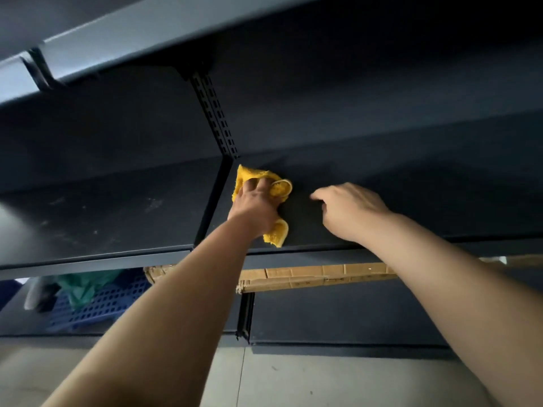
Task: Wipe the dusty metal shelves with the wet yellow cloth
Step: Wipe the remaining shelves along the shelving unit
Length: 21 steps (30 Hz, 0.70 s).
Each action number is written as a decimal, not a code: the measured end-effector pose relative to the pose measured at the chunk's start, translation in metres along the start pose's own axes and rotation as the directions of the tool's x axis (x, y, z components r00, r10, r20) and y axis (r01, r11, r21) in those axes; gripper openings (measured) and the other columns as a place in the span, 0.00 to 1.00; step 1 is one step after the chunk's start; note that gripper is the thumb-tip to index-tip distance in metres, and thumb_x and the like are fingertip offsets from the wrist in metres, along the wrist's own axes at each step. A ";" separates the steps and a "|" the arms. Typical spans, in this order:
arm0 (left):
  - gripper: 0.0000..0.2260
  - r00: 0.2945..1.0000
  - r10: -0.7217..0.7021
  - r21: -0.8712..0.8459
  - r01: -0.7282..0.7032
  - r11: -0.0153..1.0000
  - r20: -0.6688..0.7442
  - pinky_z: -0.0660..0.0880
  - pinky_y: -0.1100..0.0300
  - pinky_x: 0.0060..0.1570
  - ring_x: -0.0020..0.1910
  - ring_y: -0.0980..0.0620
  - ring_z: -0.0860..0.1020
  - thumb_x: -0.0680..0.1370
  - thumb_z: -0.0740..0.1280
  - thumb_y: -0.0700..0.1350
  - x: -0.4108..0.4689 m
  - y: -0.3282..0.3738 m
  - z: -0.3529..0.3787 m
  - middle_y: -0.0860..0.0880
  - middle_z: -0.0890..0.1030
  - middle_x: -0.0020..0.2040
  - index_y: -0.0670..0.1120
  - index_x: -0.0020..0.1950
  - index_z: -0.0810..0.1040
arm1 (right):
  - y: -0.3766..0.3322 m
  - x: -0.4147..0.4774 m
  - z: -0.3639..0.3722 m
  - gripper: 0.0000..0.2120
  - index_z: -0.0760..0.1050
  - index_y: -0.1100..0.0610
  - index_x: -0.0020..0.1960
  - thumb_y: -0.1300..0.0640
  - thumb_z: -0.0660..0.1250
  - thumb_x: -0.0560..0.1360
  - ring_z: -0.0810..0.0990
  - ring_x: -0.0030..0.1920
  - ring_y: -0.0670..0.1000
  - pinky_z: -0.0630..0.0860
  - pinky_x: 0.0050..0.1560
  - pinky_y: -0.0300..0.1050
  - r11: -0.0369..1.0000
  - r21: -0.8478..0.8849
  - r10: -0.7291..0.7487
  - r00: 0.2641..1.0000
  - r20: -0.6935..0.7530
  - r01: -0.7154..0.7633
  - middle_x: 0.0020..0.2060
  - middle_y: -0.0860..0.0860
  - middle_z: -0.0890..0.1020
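Observation:
A yellow cloth [253, 176] lies bunched on the dark metal shelf [396, 195], close to the seam beside the slotted upright post [219, 118]. My left hand [255, 202] grips the cloth and presses it onto the shelf; a corner of cloth sticks out under the wrist. My right hand [349, 210] rests on the same shelf to the right of the cloth, fingers loosely curled, holding nothing. The neighbouring shelf panel [97, 212] to the left shows pale dusty smudges.
Another shelf [147, 33] hangs overhead. Below the wiped shelf sit a flattened cardboard box [308, 277], a blue perforated crate [100, 304] and green plastic [82, 286]. Grey floor [293, 377] lies at the bottom.

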<state>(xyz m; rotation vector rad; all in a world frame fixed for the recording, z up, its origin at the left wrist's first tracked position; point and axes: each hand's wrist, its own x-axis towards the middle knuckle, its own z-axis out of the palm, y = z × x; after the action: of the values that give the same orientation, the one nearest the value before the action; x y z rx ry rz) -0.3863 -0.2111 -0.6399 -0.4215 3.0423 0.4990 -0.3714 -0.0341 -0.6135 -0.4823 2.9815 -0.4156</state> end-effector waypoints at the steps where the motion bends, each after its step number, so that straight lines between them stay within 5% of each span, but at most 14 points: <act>1: 0.23 1.000 0.027 0.005 -0.027 1.000 0.008 0.64 0.45 0.68 0.71 0.39 0.62 0.80 0.60 0.51 0.006 -0.006 -0.002 0.46 0.59 0.73 0.55 0.74 0.59 | -0.005 0.001 0.006 0.23 0.68 0.44 0.71 0.61 0.57 0.78 0.74 0.64 0.57 0.74 0.57 0.48 1.000 0.000 -0.018 1.000 0.013 0.018 0.67 0.51 0.74; 7: 0.23 0.970 0.215 0.009 -0.217 0.976 0.118 0.59 0.47 0.72 0.75 0.41 0.55 0.82 0.58 0.52 0.038 0.003 -0.007 0.49 0.55 0.77 0.56 0.76 0.58 | -0.007 -0.002 0.018 0.21 0.64 0.46 0.74 0.57 0.53 0.82 0.60 0.75 0.52 0.61 0.73 0.49 1.000 0.012 -0.025 0.996 0.090 0.024 0.76 0.48 0.62; 11: 0.22 0.937 0.300 0.011 -0.307 0.952 0.178 0.60 0.48 0.71 0.75 0.42 0.56 0.82 0.57 0.52 0.054 0.030 -0.004 0.50 0.56 0.76 0.57 0.76 0.59 | 0.011 -0.007 0.007 0.22 0.72 0.46 0.69 0.62 0.57 0.79 0.71 0.68 0.53 0.70 0.66 0.47 0.997 0.041 0.061 0.998 -0.012 -0.061 0.69 0.48 0.72; 21: 0.24 0.948 0.275 -0.024 -0.275 0.961 0.158 0.61 0.45 0.70 0.74 0.39 0.59 0.81 0.59 0.55 0.097 0.073 0.013 0.49 0.56 0.76 0.58 0.76 0.57 | 0.023 0.000 0.005 0.21 0.70 0.43 0.69 0.60 0.58 0.79 0.72 0.66 0.53 0.71 0.62 0.46 0.995 -0.055 0.082 0.996 -0.018 -0.083 0.66 0.48 0.75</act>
<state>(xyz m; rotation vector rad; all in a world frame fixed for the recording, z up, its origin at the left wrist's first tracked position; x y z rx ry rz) -0.4994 -0.1651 -0.6369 0.0463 2.9546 0.5169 -0.3771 -0.0143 -0.6248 -0.3609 3.0226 -0.3313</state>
